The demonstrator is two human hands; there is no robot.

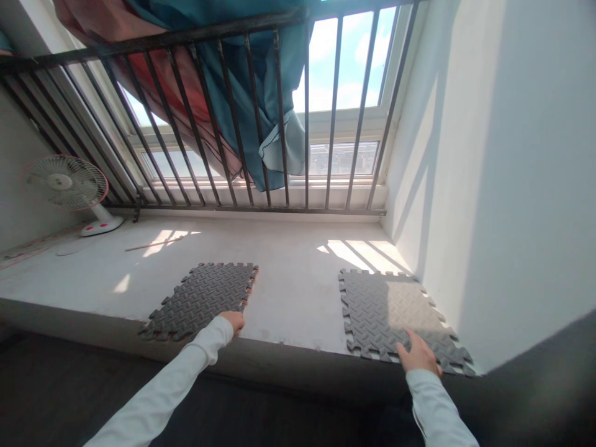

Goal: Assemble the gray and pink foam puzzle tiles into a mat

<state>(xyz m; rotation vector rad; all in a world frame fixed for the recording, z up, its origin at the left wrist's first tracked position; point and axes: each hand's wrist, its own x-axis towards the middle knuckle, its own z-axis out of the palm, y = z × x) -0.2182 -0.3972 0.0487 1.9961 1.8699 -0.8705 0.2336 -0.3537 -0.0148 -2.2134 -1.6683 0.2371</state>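
My left hand (233, 321) is closed at the near right corner of a grey foam mat (205, 298), its fingertips partly hidden. That mat has jigsaw edges and a raised tread pattern, and its right side looks thick, with reddish edging below. A second grey foam mat (377, 304) lies flat at the right, against the white wall. On its front edge rests my right hand (419, 355), thumb and forefinger apart; the other fingers are mostly out of sight. Both mats are on a white ledge (293, 279), with a bare gap between them.
A dark metal railing (261, 210) runs along the back of the ledge, before a window and blue and pink curtains (242, 105). At the far left stands a white fan (100, 220). A thin stick (153, 244) lies near it. The white wall (521, 186) bounds the right.
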